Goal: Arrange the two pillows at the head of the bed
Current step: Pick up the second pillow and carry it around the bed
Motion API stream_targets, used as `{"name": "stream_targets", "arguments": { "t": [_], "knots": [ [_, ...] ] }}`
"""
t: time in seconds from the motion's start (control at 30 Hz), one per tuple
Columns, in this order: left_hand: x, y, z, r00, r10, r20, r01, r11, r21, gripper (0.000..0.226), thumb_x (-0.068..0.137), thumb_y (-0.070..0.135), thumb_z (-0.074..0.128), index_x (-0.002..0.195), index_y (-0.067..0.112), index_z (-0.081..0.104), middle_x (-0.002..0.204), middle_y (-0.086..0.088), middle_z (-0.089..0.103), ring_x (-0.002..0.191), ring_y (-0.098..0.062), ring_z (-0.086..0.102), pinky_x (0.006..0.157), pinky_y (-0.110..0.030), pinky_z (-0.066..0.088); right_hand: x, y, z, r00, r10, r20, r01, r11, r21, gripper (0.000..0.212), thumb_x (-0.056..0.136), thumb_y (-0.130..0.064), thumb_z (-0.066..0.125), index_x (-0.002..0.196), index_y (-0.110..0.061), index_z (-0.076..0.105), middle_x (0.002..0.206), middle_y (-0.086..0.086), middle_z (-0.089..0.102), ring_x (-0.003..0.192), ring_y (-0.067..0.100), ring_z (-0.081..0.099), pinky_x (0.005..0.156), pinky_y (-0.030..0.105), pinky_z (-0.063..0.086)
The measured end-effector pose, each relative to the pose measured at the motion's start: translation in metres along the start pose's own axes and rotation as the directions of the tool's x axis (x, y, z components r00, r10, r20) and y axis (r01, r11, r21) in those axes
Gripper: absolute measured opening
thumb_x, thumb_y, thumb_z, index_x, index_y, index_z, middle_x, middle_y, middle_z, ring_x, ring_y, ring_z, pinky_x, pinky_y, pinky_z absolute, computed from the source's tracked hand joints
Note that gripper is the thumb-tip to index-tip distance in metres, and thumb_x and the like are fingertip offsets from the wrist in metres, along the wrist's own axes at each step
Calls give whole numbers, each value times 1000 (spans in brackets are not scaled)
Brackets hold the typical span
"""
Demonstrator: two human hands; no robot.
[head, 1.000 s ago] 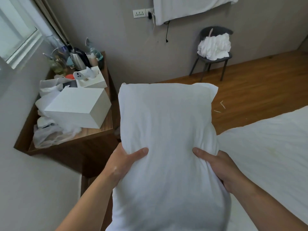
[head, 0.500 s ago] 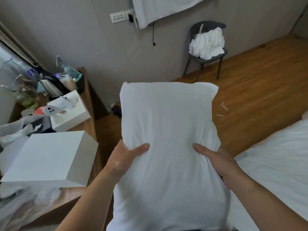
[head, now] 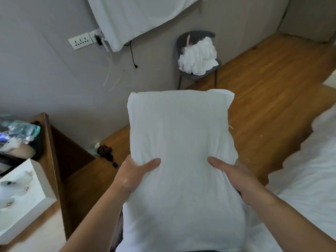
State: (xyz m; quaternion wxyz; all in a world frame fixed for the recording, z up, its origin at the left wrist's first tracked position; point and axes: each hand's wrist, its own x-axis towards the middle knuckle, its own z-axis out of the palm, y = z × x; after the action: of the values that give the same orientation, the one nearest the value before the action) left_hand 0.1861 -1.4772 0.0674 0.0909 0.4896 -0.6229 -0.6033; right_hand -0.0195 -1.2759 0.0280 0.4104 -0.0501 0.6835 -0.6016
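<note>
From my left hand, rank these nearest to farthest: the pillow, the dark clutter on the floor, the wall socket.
From the left hand:
1. Pillow, gripped in it.
2. Dark clutter, on the floor just beyond.
3. Wall socket, high on the wall.

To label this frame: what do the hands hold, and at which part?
Both hold one white pillow by its long side edges near the middle: left hand on its left edge, right hand on its right, thumbs on top.

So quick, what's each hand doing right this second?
Left hand: closed on the left edge of the white pillow, thumb on top.
Right hand: closed on the pillow's right edge, thumb on top.
</note>
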Motion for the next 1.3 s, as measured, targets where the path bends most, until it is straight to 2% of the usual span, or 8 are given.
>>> {"name": "stream_targets", "arguments": {
  "t": [0.17, 0.37, 0.5, 0.67, 0.9, 1.03, 1.2, 1.3],
  "knots": [
    [106, 53, 10, 993, 24, 114, -28, 999, 34, 84, 47, 62, 89, 123, 34, 66, 108, 10, 80, 96, -17, 77, 75, -34, 60, 66, -36, 9, 991, 7, -135, 0, 999, 47, 40, 74, -40, 89, 107, -33, 70, 95, -12, 82, 90, 12, 76, 69, 27, 53],
    [224, 118, 36, 951, 37, 308, -61, 996, 71, 99, 43, 63, 95, 132, 33, 64, 115, 10, 79, 107, -20, 75, 97, -47, 58, 133, -77, 5, 939, 41, -341, -13, 996, 84, 41, 73, -44, 88, 105, -28, 68, 99, -8, 77, 91, 16, 72, 70, 28, 52],
    [289, 155, 79, 912, 17, 411, -60, 994, 91, 102, 43, 63, 96, 134, 29, 63, 118, 8, 77, 106, -20, 73, 97, -47, 57, 174, -94, -22, 890, 44, -453, 4, 995, 105, 59, 66, -53, 91, 116, -29, 71, 99, -11, 82, 95, 19, 76, 89, 40, 59],
    [360, 204, 168, 842, 99, 531, -141, 989, 38, 63, 74, 32, 91, 122, 41, 51, 103, 26, 63, 89, 6, 59, 72, -20, 47, 229, -116, -74, 842, 63, -536, 27, 987, 158, 38, 69, -46, 91, 98, -35, 69, 80, -19, 80, 87, 12, 76, 74, 30, 56],
    [418, 304, 308, 809, 231, 540, -345, 931, 118, 62, 86, 12, 80, 103, 52, 37, 97, 36, 41, 64, 34, 51, 54, 5, 40, 316, -182, -188, 818, 78, -569, 37, 982, 187, 42, 68, -48, 91, 102, -35, 69, 90, -14, 81, 93, 13, 74, 87, 37, 56],
    [450, 350, 379, 797, 240, 554, -357, 927, 111, 69, 85, 20, 82, 128, 43, 33, 96, 36, 39, 87, 10, 52, 76, -6, 38, 360, -216, -253, 814, 42, -579, 102, 971, 214, 73, 55, -57, 94, 120, -33, 70, 105, -14, 81, 100, 14, 76, 95, 41, 57],
    [507, 399, 462, 799, 115, 590, -292, 932, 214, 94, 59, 51, 86, 143, 28, 51, 103, 23, 60, 103, -12, 65, 84, -30, 47, 403, -256, -316, 777, 45, -628, 119, 969, 217, 26, 81, -33, 85, 96, -37, 65, 68, -31, 75, 61, -12, 71, 63, 17, 50],
    [539, 424, 513, 773, 117, 623, -323, 918, 228, 97, 61, 55, 86, 146, 21, 52, 111, 14, 64, 104, -18, 62, 85, -31, 48, 439, -273, -353, 754, 73, -653, 115, 964, 241, 40, 74, -42, 89, 108, -34, 70, 83, -24, 80, 80, 1, 77, 75, 28, 57]
  ]
}}
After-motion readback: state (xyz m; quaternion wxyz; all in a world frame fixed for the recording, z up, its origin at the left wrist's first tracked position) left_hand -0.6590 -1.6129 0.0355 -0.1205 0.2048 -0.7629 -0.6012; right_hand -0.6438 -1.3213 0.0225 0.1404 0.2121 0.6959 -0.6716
